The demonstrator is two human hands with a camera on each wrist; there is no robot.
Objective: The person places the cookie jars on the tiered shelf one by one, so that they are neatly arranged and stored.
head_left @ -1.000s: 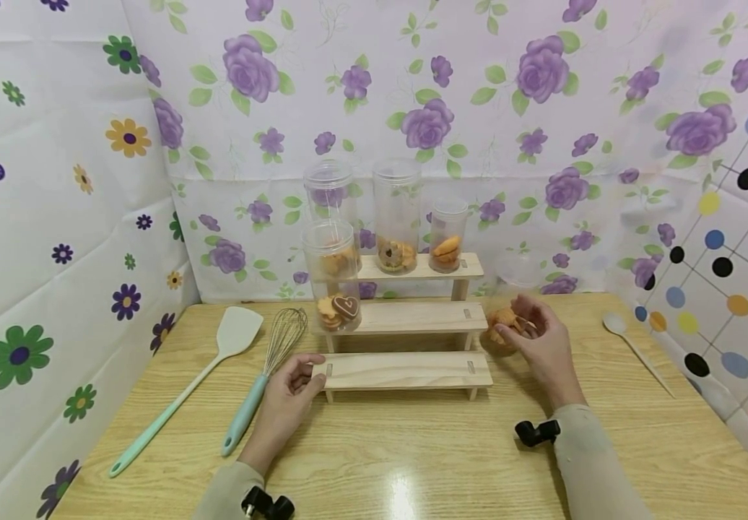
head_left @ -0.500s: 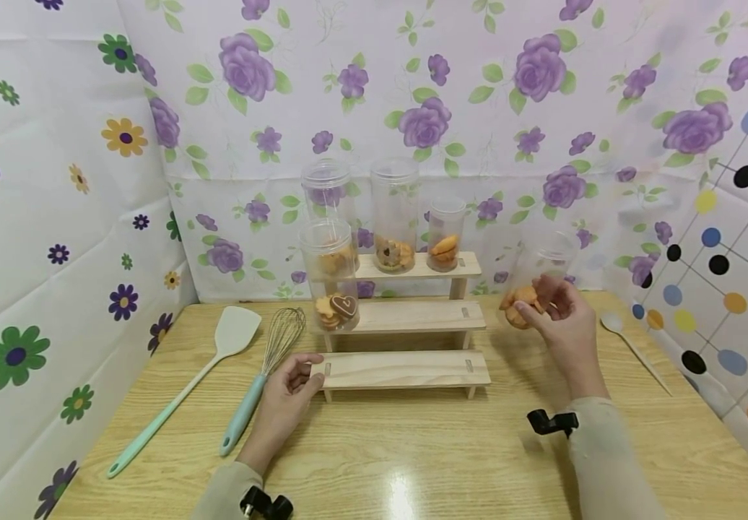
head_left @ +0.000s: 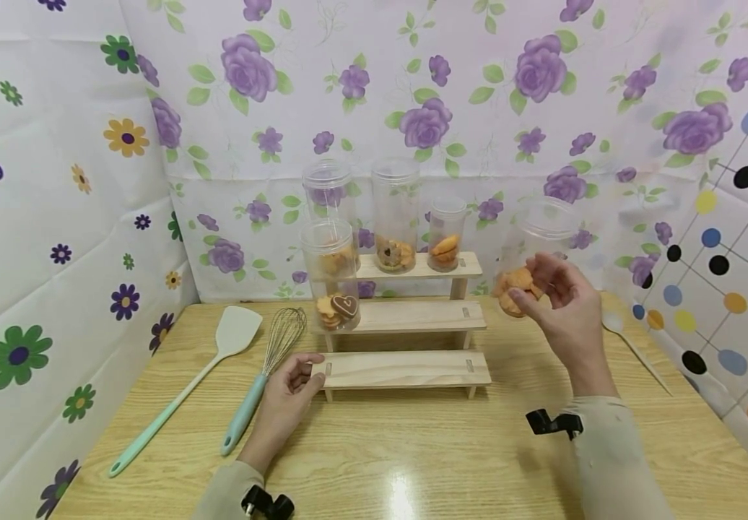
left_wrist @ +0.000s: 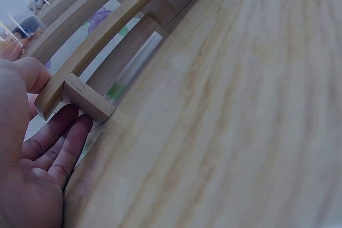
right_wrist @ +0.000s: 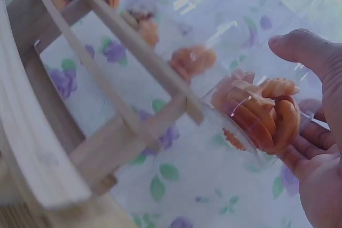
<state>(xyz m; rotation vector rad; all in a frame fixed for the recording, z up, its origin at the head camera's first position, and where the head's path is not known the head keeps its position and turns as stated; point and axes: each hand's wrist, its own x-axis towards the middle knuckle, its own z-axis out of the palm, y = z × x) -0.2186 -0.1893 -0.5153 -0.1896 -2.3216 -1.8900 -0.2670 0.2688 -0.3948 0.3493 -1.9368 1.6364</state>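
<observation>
My right hand [head_left: 570, 312] grips a clear plastic jar [head_left: 538, 230] with orange-brown cookies in its bottom. The jar is held off the table, to the right of a three-step wooden display stand [head_left: 406, 370], tilted a little. In the right wrist view, cookies [right_wrist: 262, 113] show through the jar's wall between thumb and fingers. My left hand [head_left: 286, 397] pinches the left end of the lowest step, thumb above and fingers beneath, as the left wrist view shows. On the middle step's left end stands a jar with a heart cookie [head_left: 346, 307].
Three jars of cookies stand on the top step, including a tall middle jar [head_left: 396, 217] and a short right one [head_left: 447, 235]. Left of the stand lie a whisk [head_left: 263, 379] and a spatula [head_left: 185, 393]. A pale spoon [head_left: 637, 354] lies at the right.
My right hand has lifted the cookie jar from beside the stand, moving it up and to the right. The left hand stays on the lowest step.
</observation>
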